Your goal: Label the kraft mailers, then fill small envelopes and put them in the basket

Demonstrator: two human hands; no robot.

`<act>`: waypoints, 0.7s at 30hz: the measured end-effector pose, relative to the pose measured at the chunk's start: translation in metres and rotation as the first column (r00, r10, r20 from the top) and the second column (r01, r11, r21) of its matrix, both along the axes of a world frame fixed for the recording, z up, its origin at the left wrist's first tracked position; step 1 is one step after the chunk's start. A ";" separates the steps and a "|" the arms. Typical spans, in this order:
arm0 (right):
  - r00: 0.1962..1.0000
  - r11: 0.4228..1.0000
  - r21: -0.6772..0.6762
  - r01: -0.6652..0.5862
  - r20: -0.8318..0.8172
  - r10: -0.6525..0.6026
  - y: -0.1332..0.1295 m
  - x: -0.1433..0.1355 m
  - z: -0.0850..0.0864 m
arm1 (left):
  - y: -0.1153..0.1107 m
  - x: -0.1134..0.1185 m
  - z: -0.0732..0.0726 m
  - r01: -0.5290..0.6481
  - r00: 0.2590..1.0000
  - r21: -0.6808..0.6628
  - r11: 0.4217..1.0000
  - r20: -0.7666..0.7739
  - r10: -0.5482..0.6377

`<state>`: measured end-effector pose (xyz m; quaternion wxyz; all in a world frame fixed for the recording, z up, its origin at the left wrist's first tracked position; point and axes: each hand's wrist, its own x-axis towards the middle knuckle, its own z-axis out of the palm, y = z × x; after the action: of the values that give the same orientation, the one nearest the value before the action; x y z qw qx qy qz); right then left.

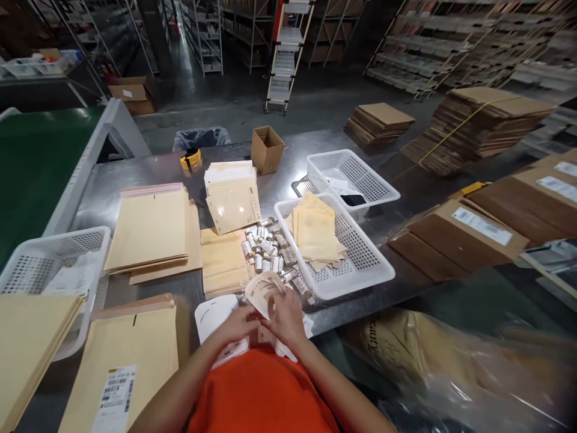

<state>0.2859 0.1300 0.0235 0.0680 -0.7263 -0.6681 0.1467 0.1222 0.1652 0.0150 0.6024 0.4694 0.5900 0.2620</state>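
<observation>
Close against my red-orange top, a small beige printed envelope point(262, 290) is bent into a curve between my hands. My right hand point(287, 316) pinches its right side, with fingers curled over the edge. At its lower left, my left hand point(238, 326) has its fingers bent in and closed on the envelope's edge; the fingertips are partly hidden. White printed sheets point(214, 316) lie under and beside both hands. Just beyond are several small labelled bottles point(269, 248) in a loose heap. A stack of small beige envelopes point(225, 264) lies left of the bottles.
A white basket point(369, 264) holds more small envelopes; another white basket point(378, 180) stands behind it. Large padded mailers point(148, 228) are stacked at left near a third basket point(27, 252). An open cardboard box point(265, 153) and yellow tape point(191, 159) stand at the back. Cartons point(455, 240) flank the right.
</observation>
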 end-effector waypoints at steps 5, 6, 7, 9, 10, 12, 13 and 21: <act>1.000 0.998 -0.069 -0.010 0.022 0.011 -0.025 0.012 -0.014 | 0.076 -0.032 -0.021 0.198 0.849 0.123 0.972 -0.518 -0.107; 1.000 0.995 -0.097 -0.016 0.023 0.019 -0.032 0.011 -0.017 | 0.088 -0.036 -0.026 0.234 0.798 0.128 0.964 -0.592 -0.116; 1.000 0.992 -0.122 -0.018 0.022 0.021 -0.037 0.011 -0.019 | 0.096 -0.038 -0.031 0.276 0.748 0.125 0.953 -0.651 -0.131; 1.000 0.988 -0.157 -0.005 0.017 0.008 -0.045 0.009 -0.021 | 0.106 -0.039 -0.040 0.361 0.656 0.109 0.926 -0.736 -0.169; 1.000 0.986 -0.168 0.008 0.015 -0.005 -0.047 0.009 -0.020 | 0.108 -0.039 -0.043 0.399 0.616 0.103 0.911 -0.766 -0.184; 0.999 0.983 -0.181 0.038 0.004 -0.038 -0.048 0.008 -0.018 | 0.111 -0.038 -0.046 0.459 0.553 0.096 0.883 -0.809 -0.199; 0.998 0.982 -0.183 0.054 -0.003 -0.055 -0.047 0.008 -0.017 | 0.113 -0.039 -0.045 0.481 0.529 0.095 0.871 -0.824 -0.202; 0.998 0.980 -0.198 0.038 -0.036 -0.046 -0.034 0.013 -0.016 | 0.127 -0.081 0.025 0.530 0.514 0.223 0.818 -0.852 -0.101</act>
<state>0.2992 0.0955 0.0074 0.0123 -0.7404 -0.6332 0.2251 0.0415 0.2923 0.0404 0.1745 0.7656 0.6185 0.0312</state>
